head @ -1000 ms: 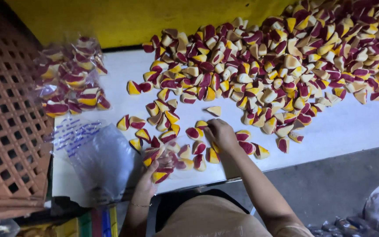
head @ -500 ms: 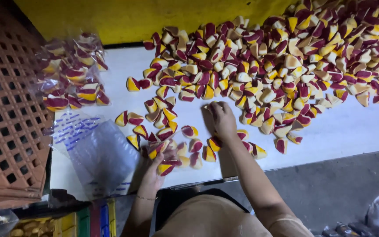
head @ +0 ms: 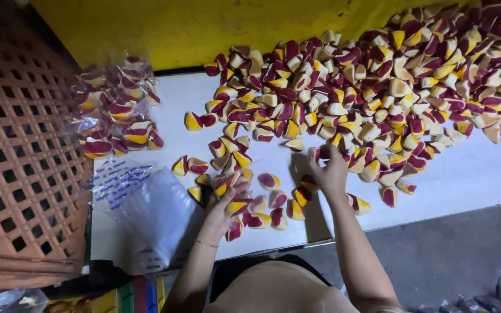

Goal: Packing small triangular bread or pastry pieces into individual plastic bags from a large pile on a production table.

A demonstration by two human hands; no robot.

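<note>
While the left hand [head: 222, 204] curls its fingers around a clear plastic bag [head: 244, 194] that already holds a few wedge-shaped pieces, the right hand [head: 327, 171] rests farther out on the white desk [head: 471, 174], its fingers bunched narrow on one or two loose maroon, yellow and cream wedges [head: 314, 155] at the near edge of the heap; whether they are actually pinched cannot be told. The bag lies to the left of the right hand and nearer the person's body, its mouth hard to make out among the pieces, so the right hand is the nearer one to the loose pieces and the left the nearer one to the bag. Behind both hands, a large heap of the same wedges [head: 413, 75] spreads across the desk toward a yellow wall [head: 163, 29]. To the left lie a stack of empty clear bags with blue print [head: 146, 208], and beyond it filled bags of wedges [head: 117, 113]. A brown plastic lattice crate [head: 18, 156] stands at the far left edge.
</note>
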